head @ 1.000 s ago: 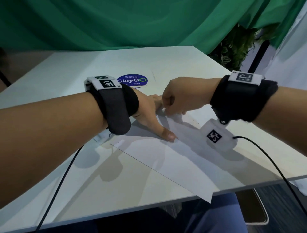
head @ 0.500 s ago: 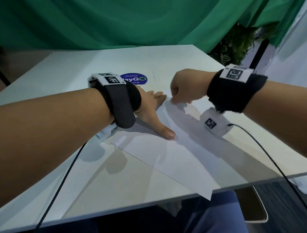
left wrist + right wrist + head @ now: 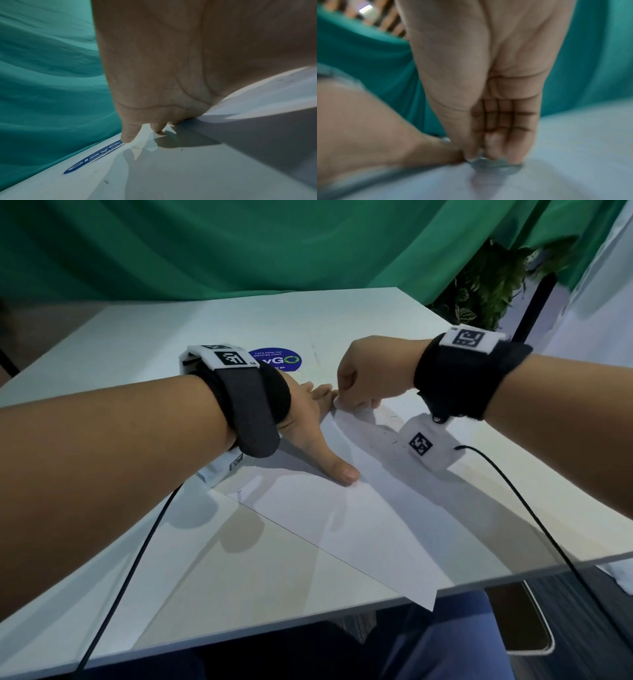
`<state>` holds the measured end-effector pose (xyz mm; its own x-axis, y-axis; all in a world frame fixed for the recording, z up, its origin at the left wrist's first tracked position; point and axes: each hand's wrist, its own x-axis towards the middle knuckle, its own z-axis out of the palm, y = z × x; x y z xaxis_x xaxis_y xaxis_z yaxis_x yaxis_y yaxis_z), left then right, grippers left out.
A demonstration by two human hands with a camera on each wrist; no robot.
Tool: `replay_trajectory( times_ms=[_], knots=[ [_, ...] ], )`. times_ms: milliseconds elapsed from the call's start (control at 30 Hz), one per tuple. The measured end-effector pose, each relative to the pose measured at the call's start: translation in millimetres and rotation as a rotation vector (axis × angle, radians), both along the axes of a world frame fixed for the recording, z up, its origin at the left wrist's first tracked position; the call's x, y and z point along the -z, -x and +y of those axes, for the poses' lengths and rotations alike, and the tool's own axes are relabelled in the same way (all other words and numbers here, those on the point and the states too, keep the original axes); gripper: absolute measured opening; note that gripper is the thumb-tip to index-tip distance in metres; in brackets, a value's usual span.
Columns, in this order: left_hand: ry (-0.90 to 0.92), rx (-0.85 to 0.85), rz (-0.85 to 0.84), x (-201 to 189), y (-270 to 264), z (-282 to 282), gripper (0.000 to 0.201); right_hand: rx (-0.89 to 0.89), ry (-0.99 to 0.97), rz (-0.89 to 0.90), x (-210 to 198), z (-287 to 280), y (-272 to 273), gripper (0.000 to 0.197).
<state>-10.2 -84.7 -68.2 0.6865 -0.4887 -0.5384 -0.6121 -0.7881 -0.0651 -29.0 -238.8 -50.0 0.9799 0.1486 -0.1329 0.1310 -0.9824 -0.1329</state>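
1. Nearest: one corner of the paper point(image 3: 359, 525) juts past the near edge of the table point(image 3: 205, 594), unsupported. The rest lies flat on the top, running diagonally away towards both hands. A long fold line shows along it.
2. Judged: thin, light and limp. Likely to slide on the smooth tabletop unless pinned, and it creases easily.
3. Mid: the left hand point(image 3: 308, 426) lies palm down on the sheet, fingers straight, thumb point(image 3: 346, 474) stretched out and pressing. It grasps nothing and only pins the sheet.
4. Just beyond: the right hand point(image 3: 370, 371) is at the paper's far tip, close to the left fingertips. Its fingers are curled, with thumb and fingertips bunched on that tip in a pinch. The right wrist view is blurred, so the exact grip is unclear.
5. Best hold, judged: corners or edges, lightly. A hard pull against the pinning palm could tear or wrinkle it.
6. Far: a blue sticker point(image 3: 277, 359) on the table, a green curtain point(image 3: 239, 244), a plant point(image 3: 479, 289).
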Motion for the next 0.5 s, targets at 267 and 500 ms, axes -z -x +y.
replay_trajectory(
  times_ms=[267, 500],
  knots=[
    [0.013, -0.002, 0.005, 2, -2, 2, 0.158, -0.03, 0.015, -0.026, 0, -4, 1, 0.02],
    [0.025, -0.004, 0.017, 2, -2, 2, 0.169, -0.058, 0.059, 0.009, -2, -5, 3, 0.023]
  ],
)
